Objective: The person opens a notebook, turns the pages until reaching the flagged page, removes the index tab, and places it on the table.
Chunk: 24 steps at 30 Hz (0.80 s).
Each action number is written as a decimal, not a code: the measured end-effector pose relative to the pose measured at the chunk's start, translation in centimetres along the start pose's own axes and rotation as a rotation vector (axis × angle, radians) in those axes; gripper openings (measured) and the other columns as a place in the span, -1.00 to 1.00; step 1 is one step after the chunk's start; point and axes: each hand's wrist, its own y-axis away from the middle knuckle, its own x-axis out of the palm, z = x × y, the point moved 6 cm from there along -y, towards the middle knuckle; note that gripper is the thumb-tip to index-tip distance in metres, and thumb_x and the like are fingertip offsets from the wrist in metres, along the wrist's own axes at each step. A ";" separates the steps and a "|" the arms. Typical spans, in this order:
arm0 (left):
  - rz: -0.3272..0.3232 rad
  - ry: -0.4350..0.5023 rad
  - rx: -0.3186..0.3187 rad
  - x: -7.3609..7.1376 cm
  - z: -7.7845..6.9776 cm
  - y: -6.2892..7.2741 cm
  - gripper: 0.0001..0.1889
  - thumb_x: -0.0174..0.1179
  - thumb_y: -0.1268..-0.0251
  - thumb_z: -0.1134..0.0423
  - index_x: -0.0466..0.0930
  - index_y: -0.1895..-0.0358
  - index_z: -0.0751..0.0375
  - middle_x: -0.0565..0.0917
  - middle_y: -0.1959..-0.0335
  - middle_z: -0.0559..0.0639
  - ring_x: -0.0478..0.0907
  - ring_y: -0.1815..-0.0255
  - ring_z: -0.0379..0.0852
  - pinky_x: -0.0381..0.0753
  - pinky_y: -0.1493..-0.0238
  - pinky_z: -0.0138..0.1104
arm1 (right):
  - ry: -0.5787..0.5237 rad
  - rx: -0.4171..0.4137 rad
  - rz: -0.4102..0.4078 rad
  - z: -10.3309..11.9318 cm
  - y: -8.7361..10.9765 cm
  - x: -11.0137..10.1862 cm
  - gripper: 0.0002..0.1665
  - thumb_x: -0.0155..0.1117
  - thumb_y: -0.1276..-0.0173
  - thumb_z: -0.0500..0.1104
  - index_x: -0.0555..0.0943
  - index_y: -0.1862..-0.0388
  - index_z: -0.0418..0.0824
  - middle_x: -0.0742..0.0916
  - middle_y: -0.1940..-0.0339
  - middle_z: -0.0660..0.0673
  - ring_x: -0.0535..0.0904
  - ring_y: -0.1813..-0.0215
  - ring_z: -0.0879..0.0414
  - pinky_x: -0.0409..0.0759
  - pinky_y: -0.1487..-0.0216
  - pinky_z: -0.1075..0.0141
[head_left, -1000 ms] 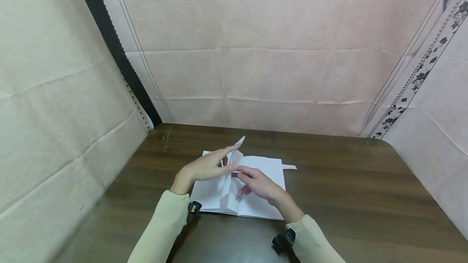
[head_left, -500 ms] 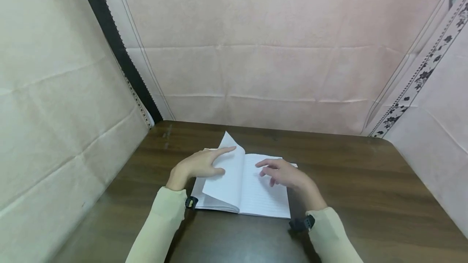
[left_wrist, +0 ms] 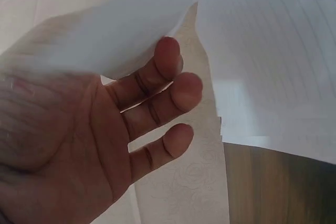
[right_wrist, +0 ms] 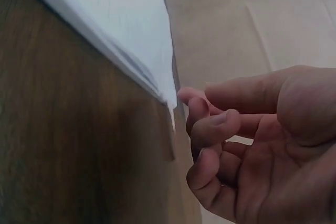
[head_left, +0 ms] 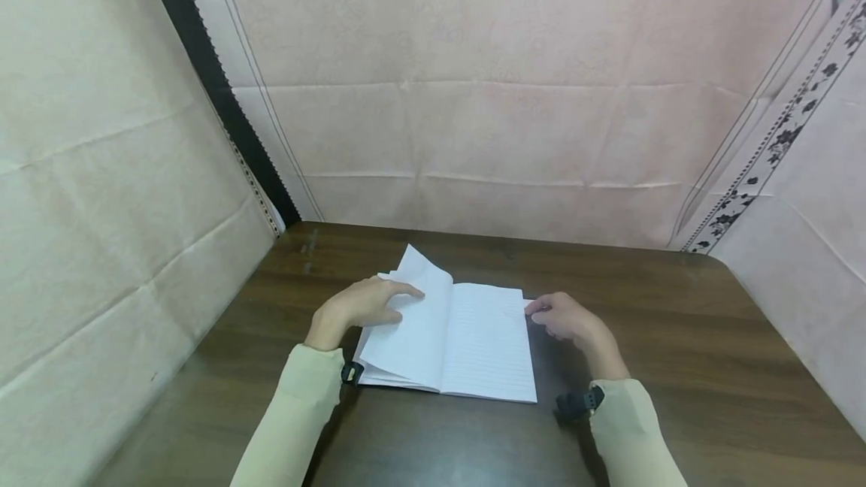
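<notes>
An open notebook [head_left: 487, 344] with white lined pages lies on the table. A raised leaf [head_left: 419, 322] leans to its left side. My left hand [head_left: 358, 310] is at this leaf, index finger and thumb spread over its face. In the left wrist view three other fingers [left_wrist: 178, 93] show below the leaf, loosely bent; the leaf covers the rest. Beside the notebook's right edge hovers my right hand [head_left: 568, 318], its fingers loosely bent with nothing seen between them. A thin pale strip [right_wrist: 172, 119] sticks out from the notebook near these fingertips, seemingly apart from them.
The brown wooden table [head_left: 676, 337] extends around the notebook. Pale cloth [head_left: 487, 134] hangs behind and on both sides, close to the table's edges. A dark device sits at each wrist, such as the right wrist camera [head_left: 578, 403].
The leaf has turned over to the left with my left hand, which has moved slightly left. My right hand has moved right, off the pages to beside the notebook's right edge.
</notes>
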 end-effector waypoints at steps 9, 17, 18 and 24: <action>0.095 0.033 -0.070 1.5 0.7 -0.1 -0.54 0.16 -0.39 0.41 0.62 -0.26 -0.14 0.51 -0.36 0.03 0.43 -0.33 -0.01 0.43 -0.31 0.01 | 0.038 -0.023 0.031 -0.8 -0.2 1.7 -0.08 0.51 -0.23 -0.03 0.32 -0.50 -0.19 0.42 -0.43 -0.37 0.37 -0.35 -0.36 0.38 -0.21 -0.33; 0.128 0.021 -0.069 1.8 0.7 -0.1 -0.53 0.18 -0.39 0.40 0.60 -0.28 -0.16 0.50 -0.37 0.01 0.39 -0.37 0.01 0.39 -0.34 0.02 | 0.151 -0.025 0.022 -0.8 0.0 2.3 0.04 0.53 -0.20 0.03 0.24 -0.59 -0.06 0.27 -0.57 -0.33 0.18 -0.49 -0.41 0.27 -0.25 -0.42; 0.131 0.019 -0.069 1.8 0.7 -0.2 -0.53 0.18 -0.39 0.40 0.60 -0.28 -0.16 0.49 -0.37 0.01 0.38 -0.38 0.02 0.39 -0.34 0.03 | 0.161 -0.024 0.024 -0.8 0.0 2.3 0.03 0.52 -0.21 0.04 0.24 -0.59 -0.03 0.26 -0.57 -0.33 0.18 -0.49 -0.41 0.28 -0.24 -0.43; 0.146 0.021 -0.061 1.9 0.6 -0.3 -0.52 0.21 -0.37 0.40 0.60 -0.28 -0.17 0.48 -0.39 0.05 0.36 -0.40 0.06 0.36 -0.35 0.08 | 0.182 -0.001 0.017 -0.6 0.0 2.3 -0.03 0.49 -0.24 0.07 0.27 -0.58 0.07 0.26 -0.57 -0.34 0.17 -0.48 -0.44 0.26 -0.23 -0.45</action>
